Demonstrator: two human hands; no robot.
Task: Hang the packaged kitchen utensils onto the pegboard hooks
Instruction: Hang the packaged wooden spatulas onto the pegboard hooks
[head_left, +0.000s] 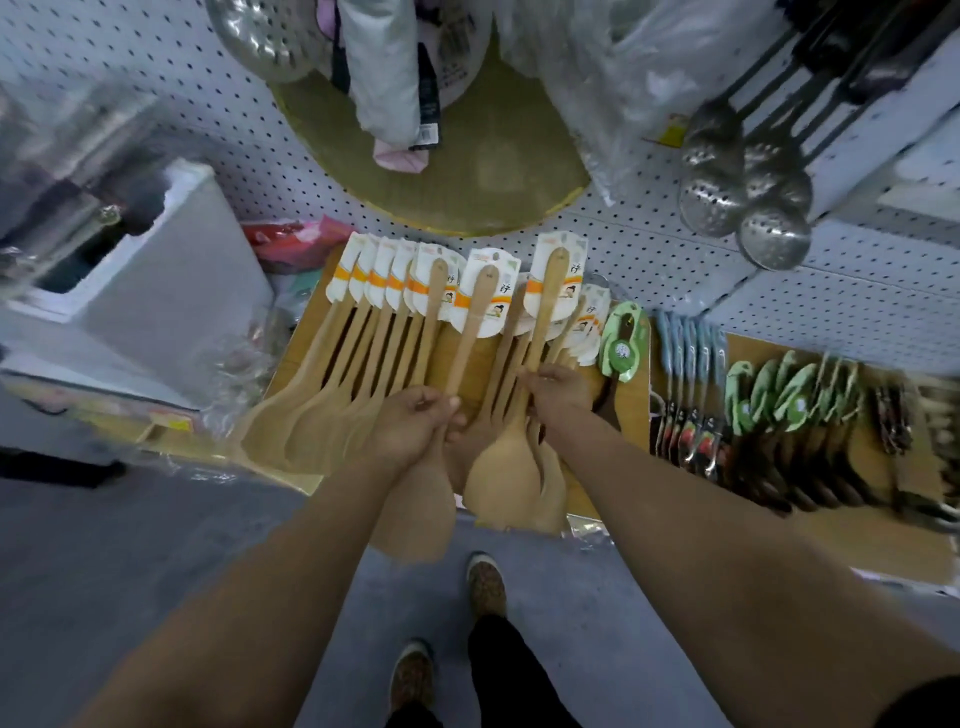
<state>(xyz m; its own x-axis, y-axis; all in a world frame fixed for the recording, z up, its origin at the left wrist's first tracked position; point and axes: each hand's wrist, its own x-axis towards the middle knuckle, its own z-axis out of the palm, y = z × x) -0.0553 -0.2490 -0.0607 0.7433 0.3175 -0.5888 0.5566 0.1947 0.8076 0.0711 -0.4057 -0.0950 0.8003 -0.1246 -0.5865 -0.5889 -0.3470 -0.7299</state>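
Several wooden spatulas with white and orange card labels hang in a row (384, 312) against the white pegboard (675, 249). My left hand (415, 421) grips the handle of one wooden spatula (470, 322), its card near the pegboard. My right hand (558, 395) grips the handle of a taller wooden spatula (545, 301), lifted above a small bunch of spatulas (511, 358) hanging behind it. The hooks themselves are hidden behind the cards.
Perforated metal ladles (748, 192) hang at upper right. Green-carded utensils (623, 338), blue handles (685, 343) and dark wooden utensils (805, 415) hang to the right. A round bamboo board (467, 171) hangs above. A white box (166, 280) stands at left. My shoes (485, 582) are on the grey floor.
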